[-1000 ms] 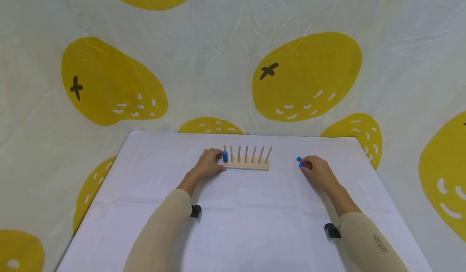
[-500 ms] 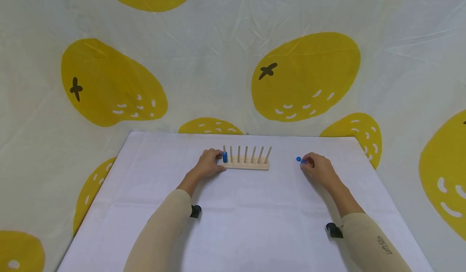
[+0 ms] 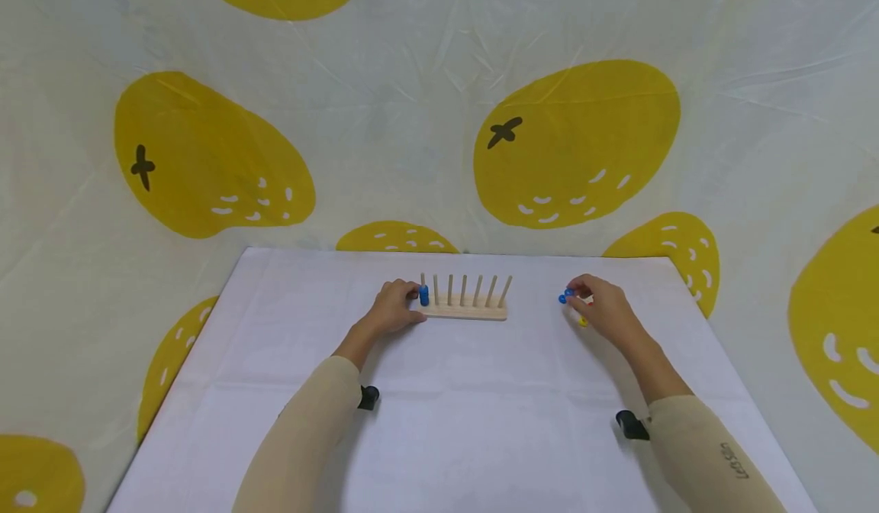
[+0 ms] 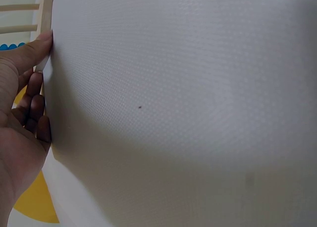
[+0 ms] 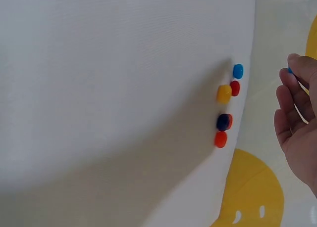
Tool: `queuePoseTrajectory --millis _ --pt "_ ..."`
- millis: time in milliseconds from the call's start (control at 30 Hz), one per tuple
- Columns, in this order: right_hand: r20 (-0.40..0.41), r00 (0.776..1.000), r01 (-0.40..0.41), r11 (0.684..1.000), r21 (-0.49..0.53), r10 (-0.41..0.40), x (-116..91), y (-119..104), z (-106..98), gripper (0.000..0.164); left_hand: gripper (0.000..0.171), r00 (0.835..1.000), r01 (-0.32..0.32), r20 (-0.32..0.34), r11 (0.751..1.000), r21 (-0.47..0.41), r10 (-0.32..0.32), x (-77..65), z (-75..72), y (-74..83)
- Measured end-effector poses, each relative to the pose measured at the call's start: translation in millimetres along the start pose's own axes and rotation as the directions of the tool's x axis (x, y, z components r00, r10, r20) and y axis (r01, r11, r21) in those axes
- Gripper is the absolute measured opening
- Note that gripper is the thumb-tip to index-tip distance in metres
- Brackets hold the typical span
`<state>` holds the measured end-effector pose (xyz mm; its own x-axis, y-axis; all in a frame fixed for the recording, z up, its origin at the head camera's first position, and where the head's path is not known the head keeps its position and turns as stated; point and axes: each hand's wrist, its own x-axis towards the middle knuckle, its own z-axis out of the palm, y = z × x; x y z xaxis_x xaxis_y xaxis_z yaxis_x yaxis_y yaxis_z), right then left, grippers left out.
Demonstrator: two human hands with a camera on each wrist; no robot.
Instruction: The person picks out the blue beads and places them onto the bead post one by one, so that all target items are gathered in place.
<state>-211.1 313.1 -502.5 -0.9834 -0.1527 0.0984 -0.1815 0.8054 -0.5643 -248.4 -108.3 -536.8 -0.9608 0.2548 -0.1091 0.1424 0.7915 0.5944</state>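
A wooden peg rack [image 3: 467, 313] with a row of upright pegs stands at the back middle of the table. Blue beads [image 3: 423, 296] are stacked on its leftmost peg. My left hand [image 3: 393, 307] grips the rack's left end, the thumb [image 4: 37, 49] along the front edge and the fingers curled beside it. Off to the right, my right hand [image 3: 604, 307] pinches a blue bead [image 5: 290, 69] between thumb and fingertip, raised off the table. Below it on the cloth lie another blue bead [image 5: 238, 71], a yellow bead [image 5: 224, 94] and a red bead [image 5: 235, 88].
Also on the white table [image 3: 467, 421] are a dark blue bead [image 5: 223, 122] and an orange-red bead [image 5: 221, 139], partly hidden by the right hand in the head view. A fruit-patterned curtain [image 3: 398, 139] hangs behind the table's back edge.
The right hand has lifted the blue bead up and away from the table, uncovering a yellow bead beneath. The left hand stays at the rack.
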Motion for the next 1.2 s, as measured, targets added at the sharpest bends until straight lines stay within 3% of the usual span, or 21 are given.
queuePoseTrajectory --millis 533,1200 --pt "-0.052 0.987 0.153 0.988 0.001 -0.152 16 -47 -3 0.023 0.061 1.0 -0.003 0.001 1.0 -0.017 0.003 -0.4 -1.1 -0.4" --pt "-0.008 0.956 0.294 0.953 0.075 -0.294 50 -128 30 0.018 0.063 1.0 0.013 0.009 0.999 -0.036 -0.012 -0.6 -0.5 -2.0"
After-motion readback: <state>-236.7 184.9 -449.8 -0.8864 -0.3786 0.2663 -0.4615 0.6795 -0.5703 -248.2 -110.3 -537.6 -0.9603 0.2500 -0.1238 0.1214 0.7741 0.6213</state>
